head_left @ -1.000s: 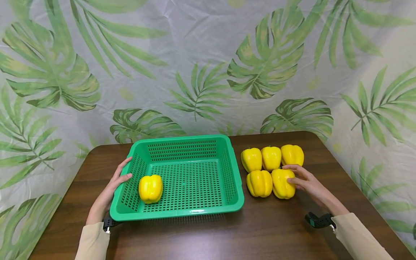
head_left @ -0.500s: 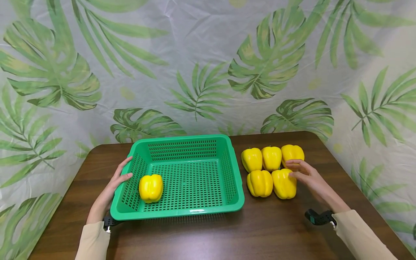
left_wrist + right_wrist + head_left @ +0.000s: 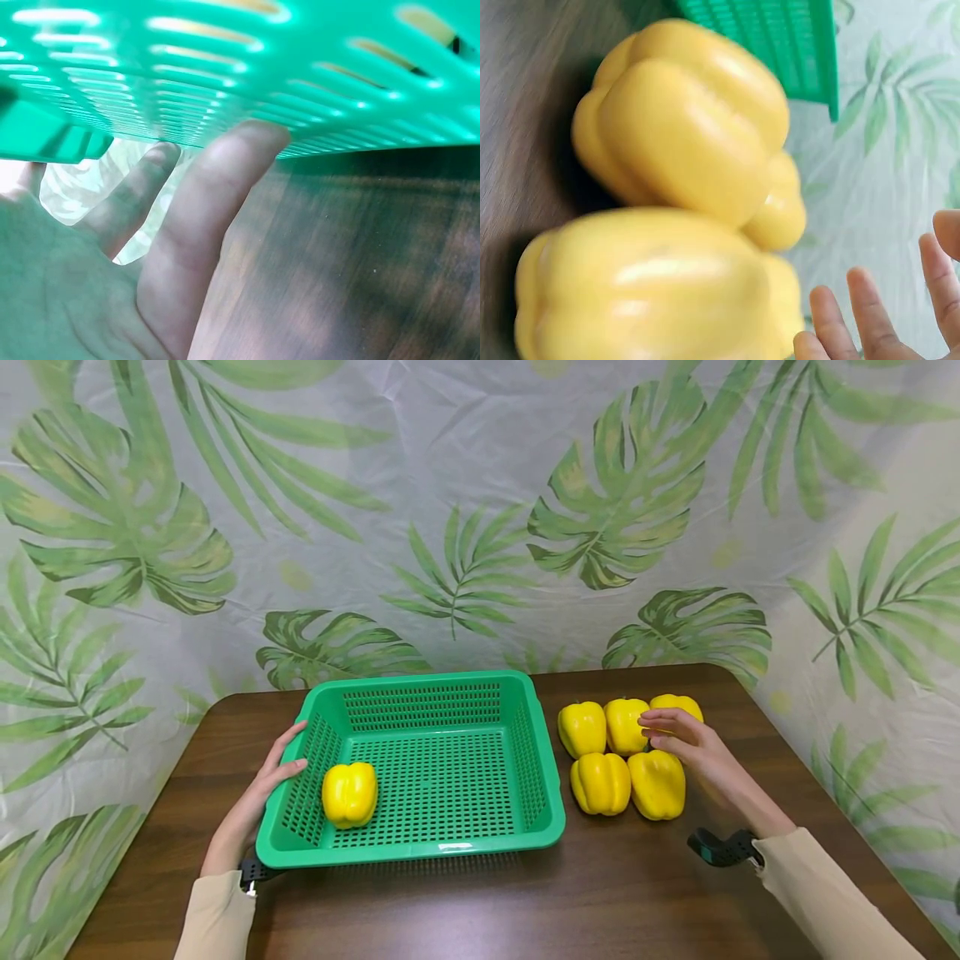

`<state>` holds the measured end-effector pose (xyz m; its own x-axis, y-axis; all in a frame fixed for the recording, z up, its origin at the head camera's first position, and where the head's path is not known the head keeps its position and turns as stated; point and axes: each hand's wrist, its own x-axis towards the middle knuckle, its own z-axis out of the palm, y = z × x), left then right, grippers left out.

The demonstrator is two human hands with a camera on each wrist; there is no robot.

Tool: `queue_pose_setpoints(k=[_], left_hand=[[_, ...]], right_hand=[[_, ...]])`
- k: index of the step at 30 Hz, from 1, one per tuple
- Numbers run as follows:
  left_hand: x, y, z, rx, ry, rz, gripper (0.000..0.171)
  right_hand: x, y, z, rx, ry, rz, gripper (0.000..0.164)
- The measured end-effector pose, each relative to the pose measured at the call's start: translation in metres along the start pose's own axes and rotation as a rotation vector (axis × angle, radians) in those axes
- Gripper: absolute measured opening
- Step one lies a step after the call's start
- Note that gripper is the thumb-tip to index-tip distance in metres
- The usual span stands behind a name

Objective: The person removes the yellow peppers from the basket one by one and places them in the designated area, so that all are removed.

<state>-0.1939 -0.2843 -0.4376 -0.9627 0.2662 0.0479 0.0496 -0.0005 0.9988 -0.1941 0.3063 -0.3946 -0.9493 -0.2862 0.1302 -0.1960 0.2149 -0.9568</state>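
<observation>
My left hand [image 3: 262, 781] rests against the left side of the green plastic basket [image 3: 420, 853], fingers and thumb extended at its rim. The left wrist view shows the thumb [image 3: 217, 217] straight beside the slotted wall [image 3: 217, 97]. One yellow bell pepper [image 3: 349, 795] stands inside the basket, on the left. Right of the basket, several more are grouped in two rows, including the front right pepper [image 3: 657, 787] and back middle pepper [image 3: 626, 720]. My right hand [image 3: 693, 747] hovers over the group's right side, fingers loosely spread, holding nothing; it partly hides the back right pepper [image 3: 678, 702].
The dark wooden table [image 3: 480, 914] carries the basket and peppers. A leaf-patterned cloth [image 3: 465, 485] hangs behind the table and along its right side. Black straps, such as the right wrist band [image 3: 723, 847], circle both wrists.
My right hand has left the front right pepper and shifted up and slightly left, towards the back row. The left hand, basket and peppers stay as they were.
</observation>
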Motion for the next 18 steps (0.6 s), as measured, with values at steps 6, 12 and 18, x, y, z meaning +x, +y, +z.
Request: queue_pose_setpoints(k=[6, 12, 18], left_hand=[[-0.004, 0.003, 0.0, 0.034, -0.005, -0.077, 0.058], [-0.008, 0.003, 0.0, 0.051, -0.009, -0.118, 0.058], [-0.008, 0.003, 0.0, 0.036, -0.016, -0.129, 0.058]], right_hand=[[0.011, -0.012, 0.017, 0.002, -0.033, 0.01, 0.037], [0.024, -0.023, 0.038, 0.022, -0.068, 0.052, 0.033], [0.036, -0.033, 0.054, 0.041, -0.123, 0.052, 0.036]])
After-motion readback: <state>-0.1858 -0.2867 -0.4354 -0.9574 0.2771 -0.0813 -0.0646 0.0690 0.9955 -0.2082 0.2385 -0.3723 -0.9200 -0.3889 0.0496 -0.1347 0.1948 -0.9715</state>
